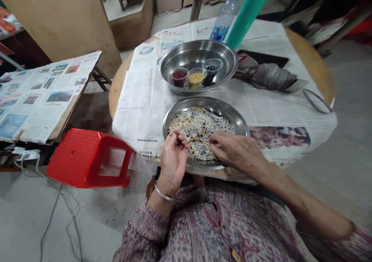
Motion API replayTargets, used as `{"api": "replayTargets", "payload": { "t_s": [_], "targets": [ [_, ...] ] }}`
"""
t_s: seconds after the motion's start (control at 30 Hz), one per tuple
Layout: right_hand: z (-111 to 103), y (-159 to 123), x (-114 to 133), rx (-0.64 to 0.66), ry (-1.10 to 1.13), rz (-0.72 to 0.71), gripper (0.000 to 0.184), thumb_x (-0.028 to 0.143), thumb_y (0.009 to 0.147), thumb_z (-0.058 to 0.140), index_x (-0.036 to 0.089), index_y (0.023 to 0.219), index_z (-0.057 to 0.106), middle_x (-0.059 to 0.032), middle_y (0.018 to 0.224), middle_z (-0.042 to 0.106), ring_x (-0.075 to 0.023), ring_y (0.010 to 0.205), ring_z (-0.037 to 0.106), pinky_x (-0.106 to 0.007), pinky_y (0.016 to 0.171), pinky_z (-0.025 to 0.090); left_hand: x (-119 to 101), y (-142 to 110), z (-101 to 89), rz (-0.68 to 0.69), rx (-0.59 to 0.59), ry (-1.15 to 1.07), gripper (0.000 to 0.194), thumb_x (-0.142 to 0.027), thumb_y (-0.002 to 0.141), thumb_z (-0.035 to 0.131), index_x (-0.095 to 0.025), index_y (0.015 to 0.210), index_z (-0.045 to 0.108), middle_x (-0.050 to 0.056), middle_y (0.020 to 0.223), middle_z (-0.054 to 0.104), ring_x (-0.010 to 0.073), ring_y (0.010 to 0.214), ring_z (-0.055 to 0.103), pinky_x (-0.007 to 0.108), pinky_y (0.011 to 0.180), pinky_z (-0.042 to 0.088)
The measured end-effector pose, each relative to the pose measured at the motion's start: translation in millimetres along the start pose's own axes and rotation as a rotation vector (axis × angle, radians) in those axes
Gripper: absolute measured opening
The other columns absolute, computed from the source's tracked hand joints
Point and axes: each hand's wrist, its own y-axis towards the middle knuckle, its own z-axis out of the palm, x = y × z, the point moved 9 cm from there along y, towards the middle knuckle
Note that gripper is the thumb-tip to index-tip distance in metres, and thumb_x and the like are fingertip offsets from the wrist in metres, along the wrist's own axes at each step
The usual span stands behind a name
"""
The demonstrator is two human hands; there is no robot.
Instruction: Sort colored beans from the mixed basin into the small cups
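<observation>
A shallow steel bowl point(241, 123) in front of me holds a mix of white grains point(200, 116) with yellow, dark red and black beans scattered through. My left hand point(174, 155) is over the bowl's near left rim, palm up with its fingers curled in; what lies inside them is too small to name. On the right side, my right hand point(235, 149) reaches over the rim, its fingertips pinched together at the grains. Whatever they grip is hidden. Behind, a larger steel basin point(165, 70) contains clear cups of red beans point(179, 76), yellow beans or kernels point(196, 79) and black beans point(212, 70).
Newspaper point(139, 111) covers the round table. At its back stand a blue-capped plastic bottle point(225, 18) and a tall green bottle point(248, 16). A grey folded umbrella point(270, 76) and a dark phone-like slab point(266, 57) lie right. A red stool point(84, 157) stands left.
</observation>
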Motion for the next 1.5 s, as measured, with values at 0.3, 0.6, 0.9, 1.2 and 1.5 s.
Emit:
{"api": "replayTargets", "payload": {
  "t_s": [0.3,0.6,0.9,1.2,1.5],
  "targets": [
    [4.5,19.5,28.1,-0.01,0.061,-0.155,0.021,0.016,0.093,0.048,0.02,0.093,0.069,-0.0069,0.088,0.071,-0.0194,0.082,0.064,-0.029,0.069,0.043,-2.7,-2.5,-1.1,0.022,0.001,0.009,0.015,-0.011,0.097,0.05,-0.013,0.089,0.062,-0.001,0.073,0.053,0.0052,0.062,0.05,0.015,0.061,0.042],
    [19.1,30.8,33.0,0.039,0.077,-0.161,0.026,0.015,0.094,0.045,0.018,0.085,0.069,-0.0081,0.081,0.07,-0.0198,0.076,0.063,-0.03,0.067,0.043,-3.8,-6.3,-3.3,0.025,-0.016,0.035,0.013,-0.012,0.097,0.051,-0.014,0.089,0.061,-0.002,0.074,0.053,0.0049,0.063,0.05,0.016,0.063,0.041],
    [11.0,22.5,-3.4,-0.037,0.464,0.076,0.019,0.025,0.09,0.05,0.021,0.087,0.069,-0.006,0.085,0.073,-0.0191,0.075,0.065,-0.032,0.069,0.048,-2.3,-4.4,-2.6,0.016,-0.01,0.033,0.014,-0.012,0.097,0.051,-0.014,0.088,0.062,-0.002,0.074,0.052,0.0049,0.063,0.05,0.016,0.063,0.041],
    [36.2,10.5,-21.6,0.157,1.388,0.627,0.042,0.058,0.069,0.077,0.02,0.081,0.064,0.0005,0.067,0.06,-0.0106,0.054,0.049,-0.024,0.047,0.039,1.0,-3.5,-4.3,0.041,-0.013,0.029,0.014,-0.013,0.096,0.053,-0.012,0.088,0.065,0.001,0.08,0.062,0.0068,0.072,0.061,0.02,0.074,0.05],
    [31.0,7.9,-6.8,0.239,1.609,0.655,0.035,0.05,0.068,0.078,0.022,0.078,0.06,-0.0022,0.074,0.062,-0.0118,0.06,0.054,-0.026,0.053,0.049,23.5,-7.6,5.5,-0.049,0.017,0.063,0.017,-0.014,0.096,0.053,-0.01,0.092,0.069,0.011,0.099,0.07,0.0154,0.095,0.07,0.03,0.096,0.052]
  ]
}}
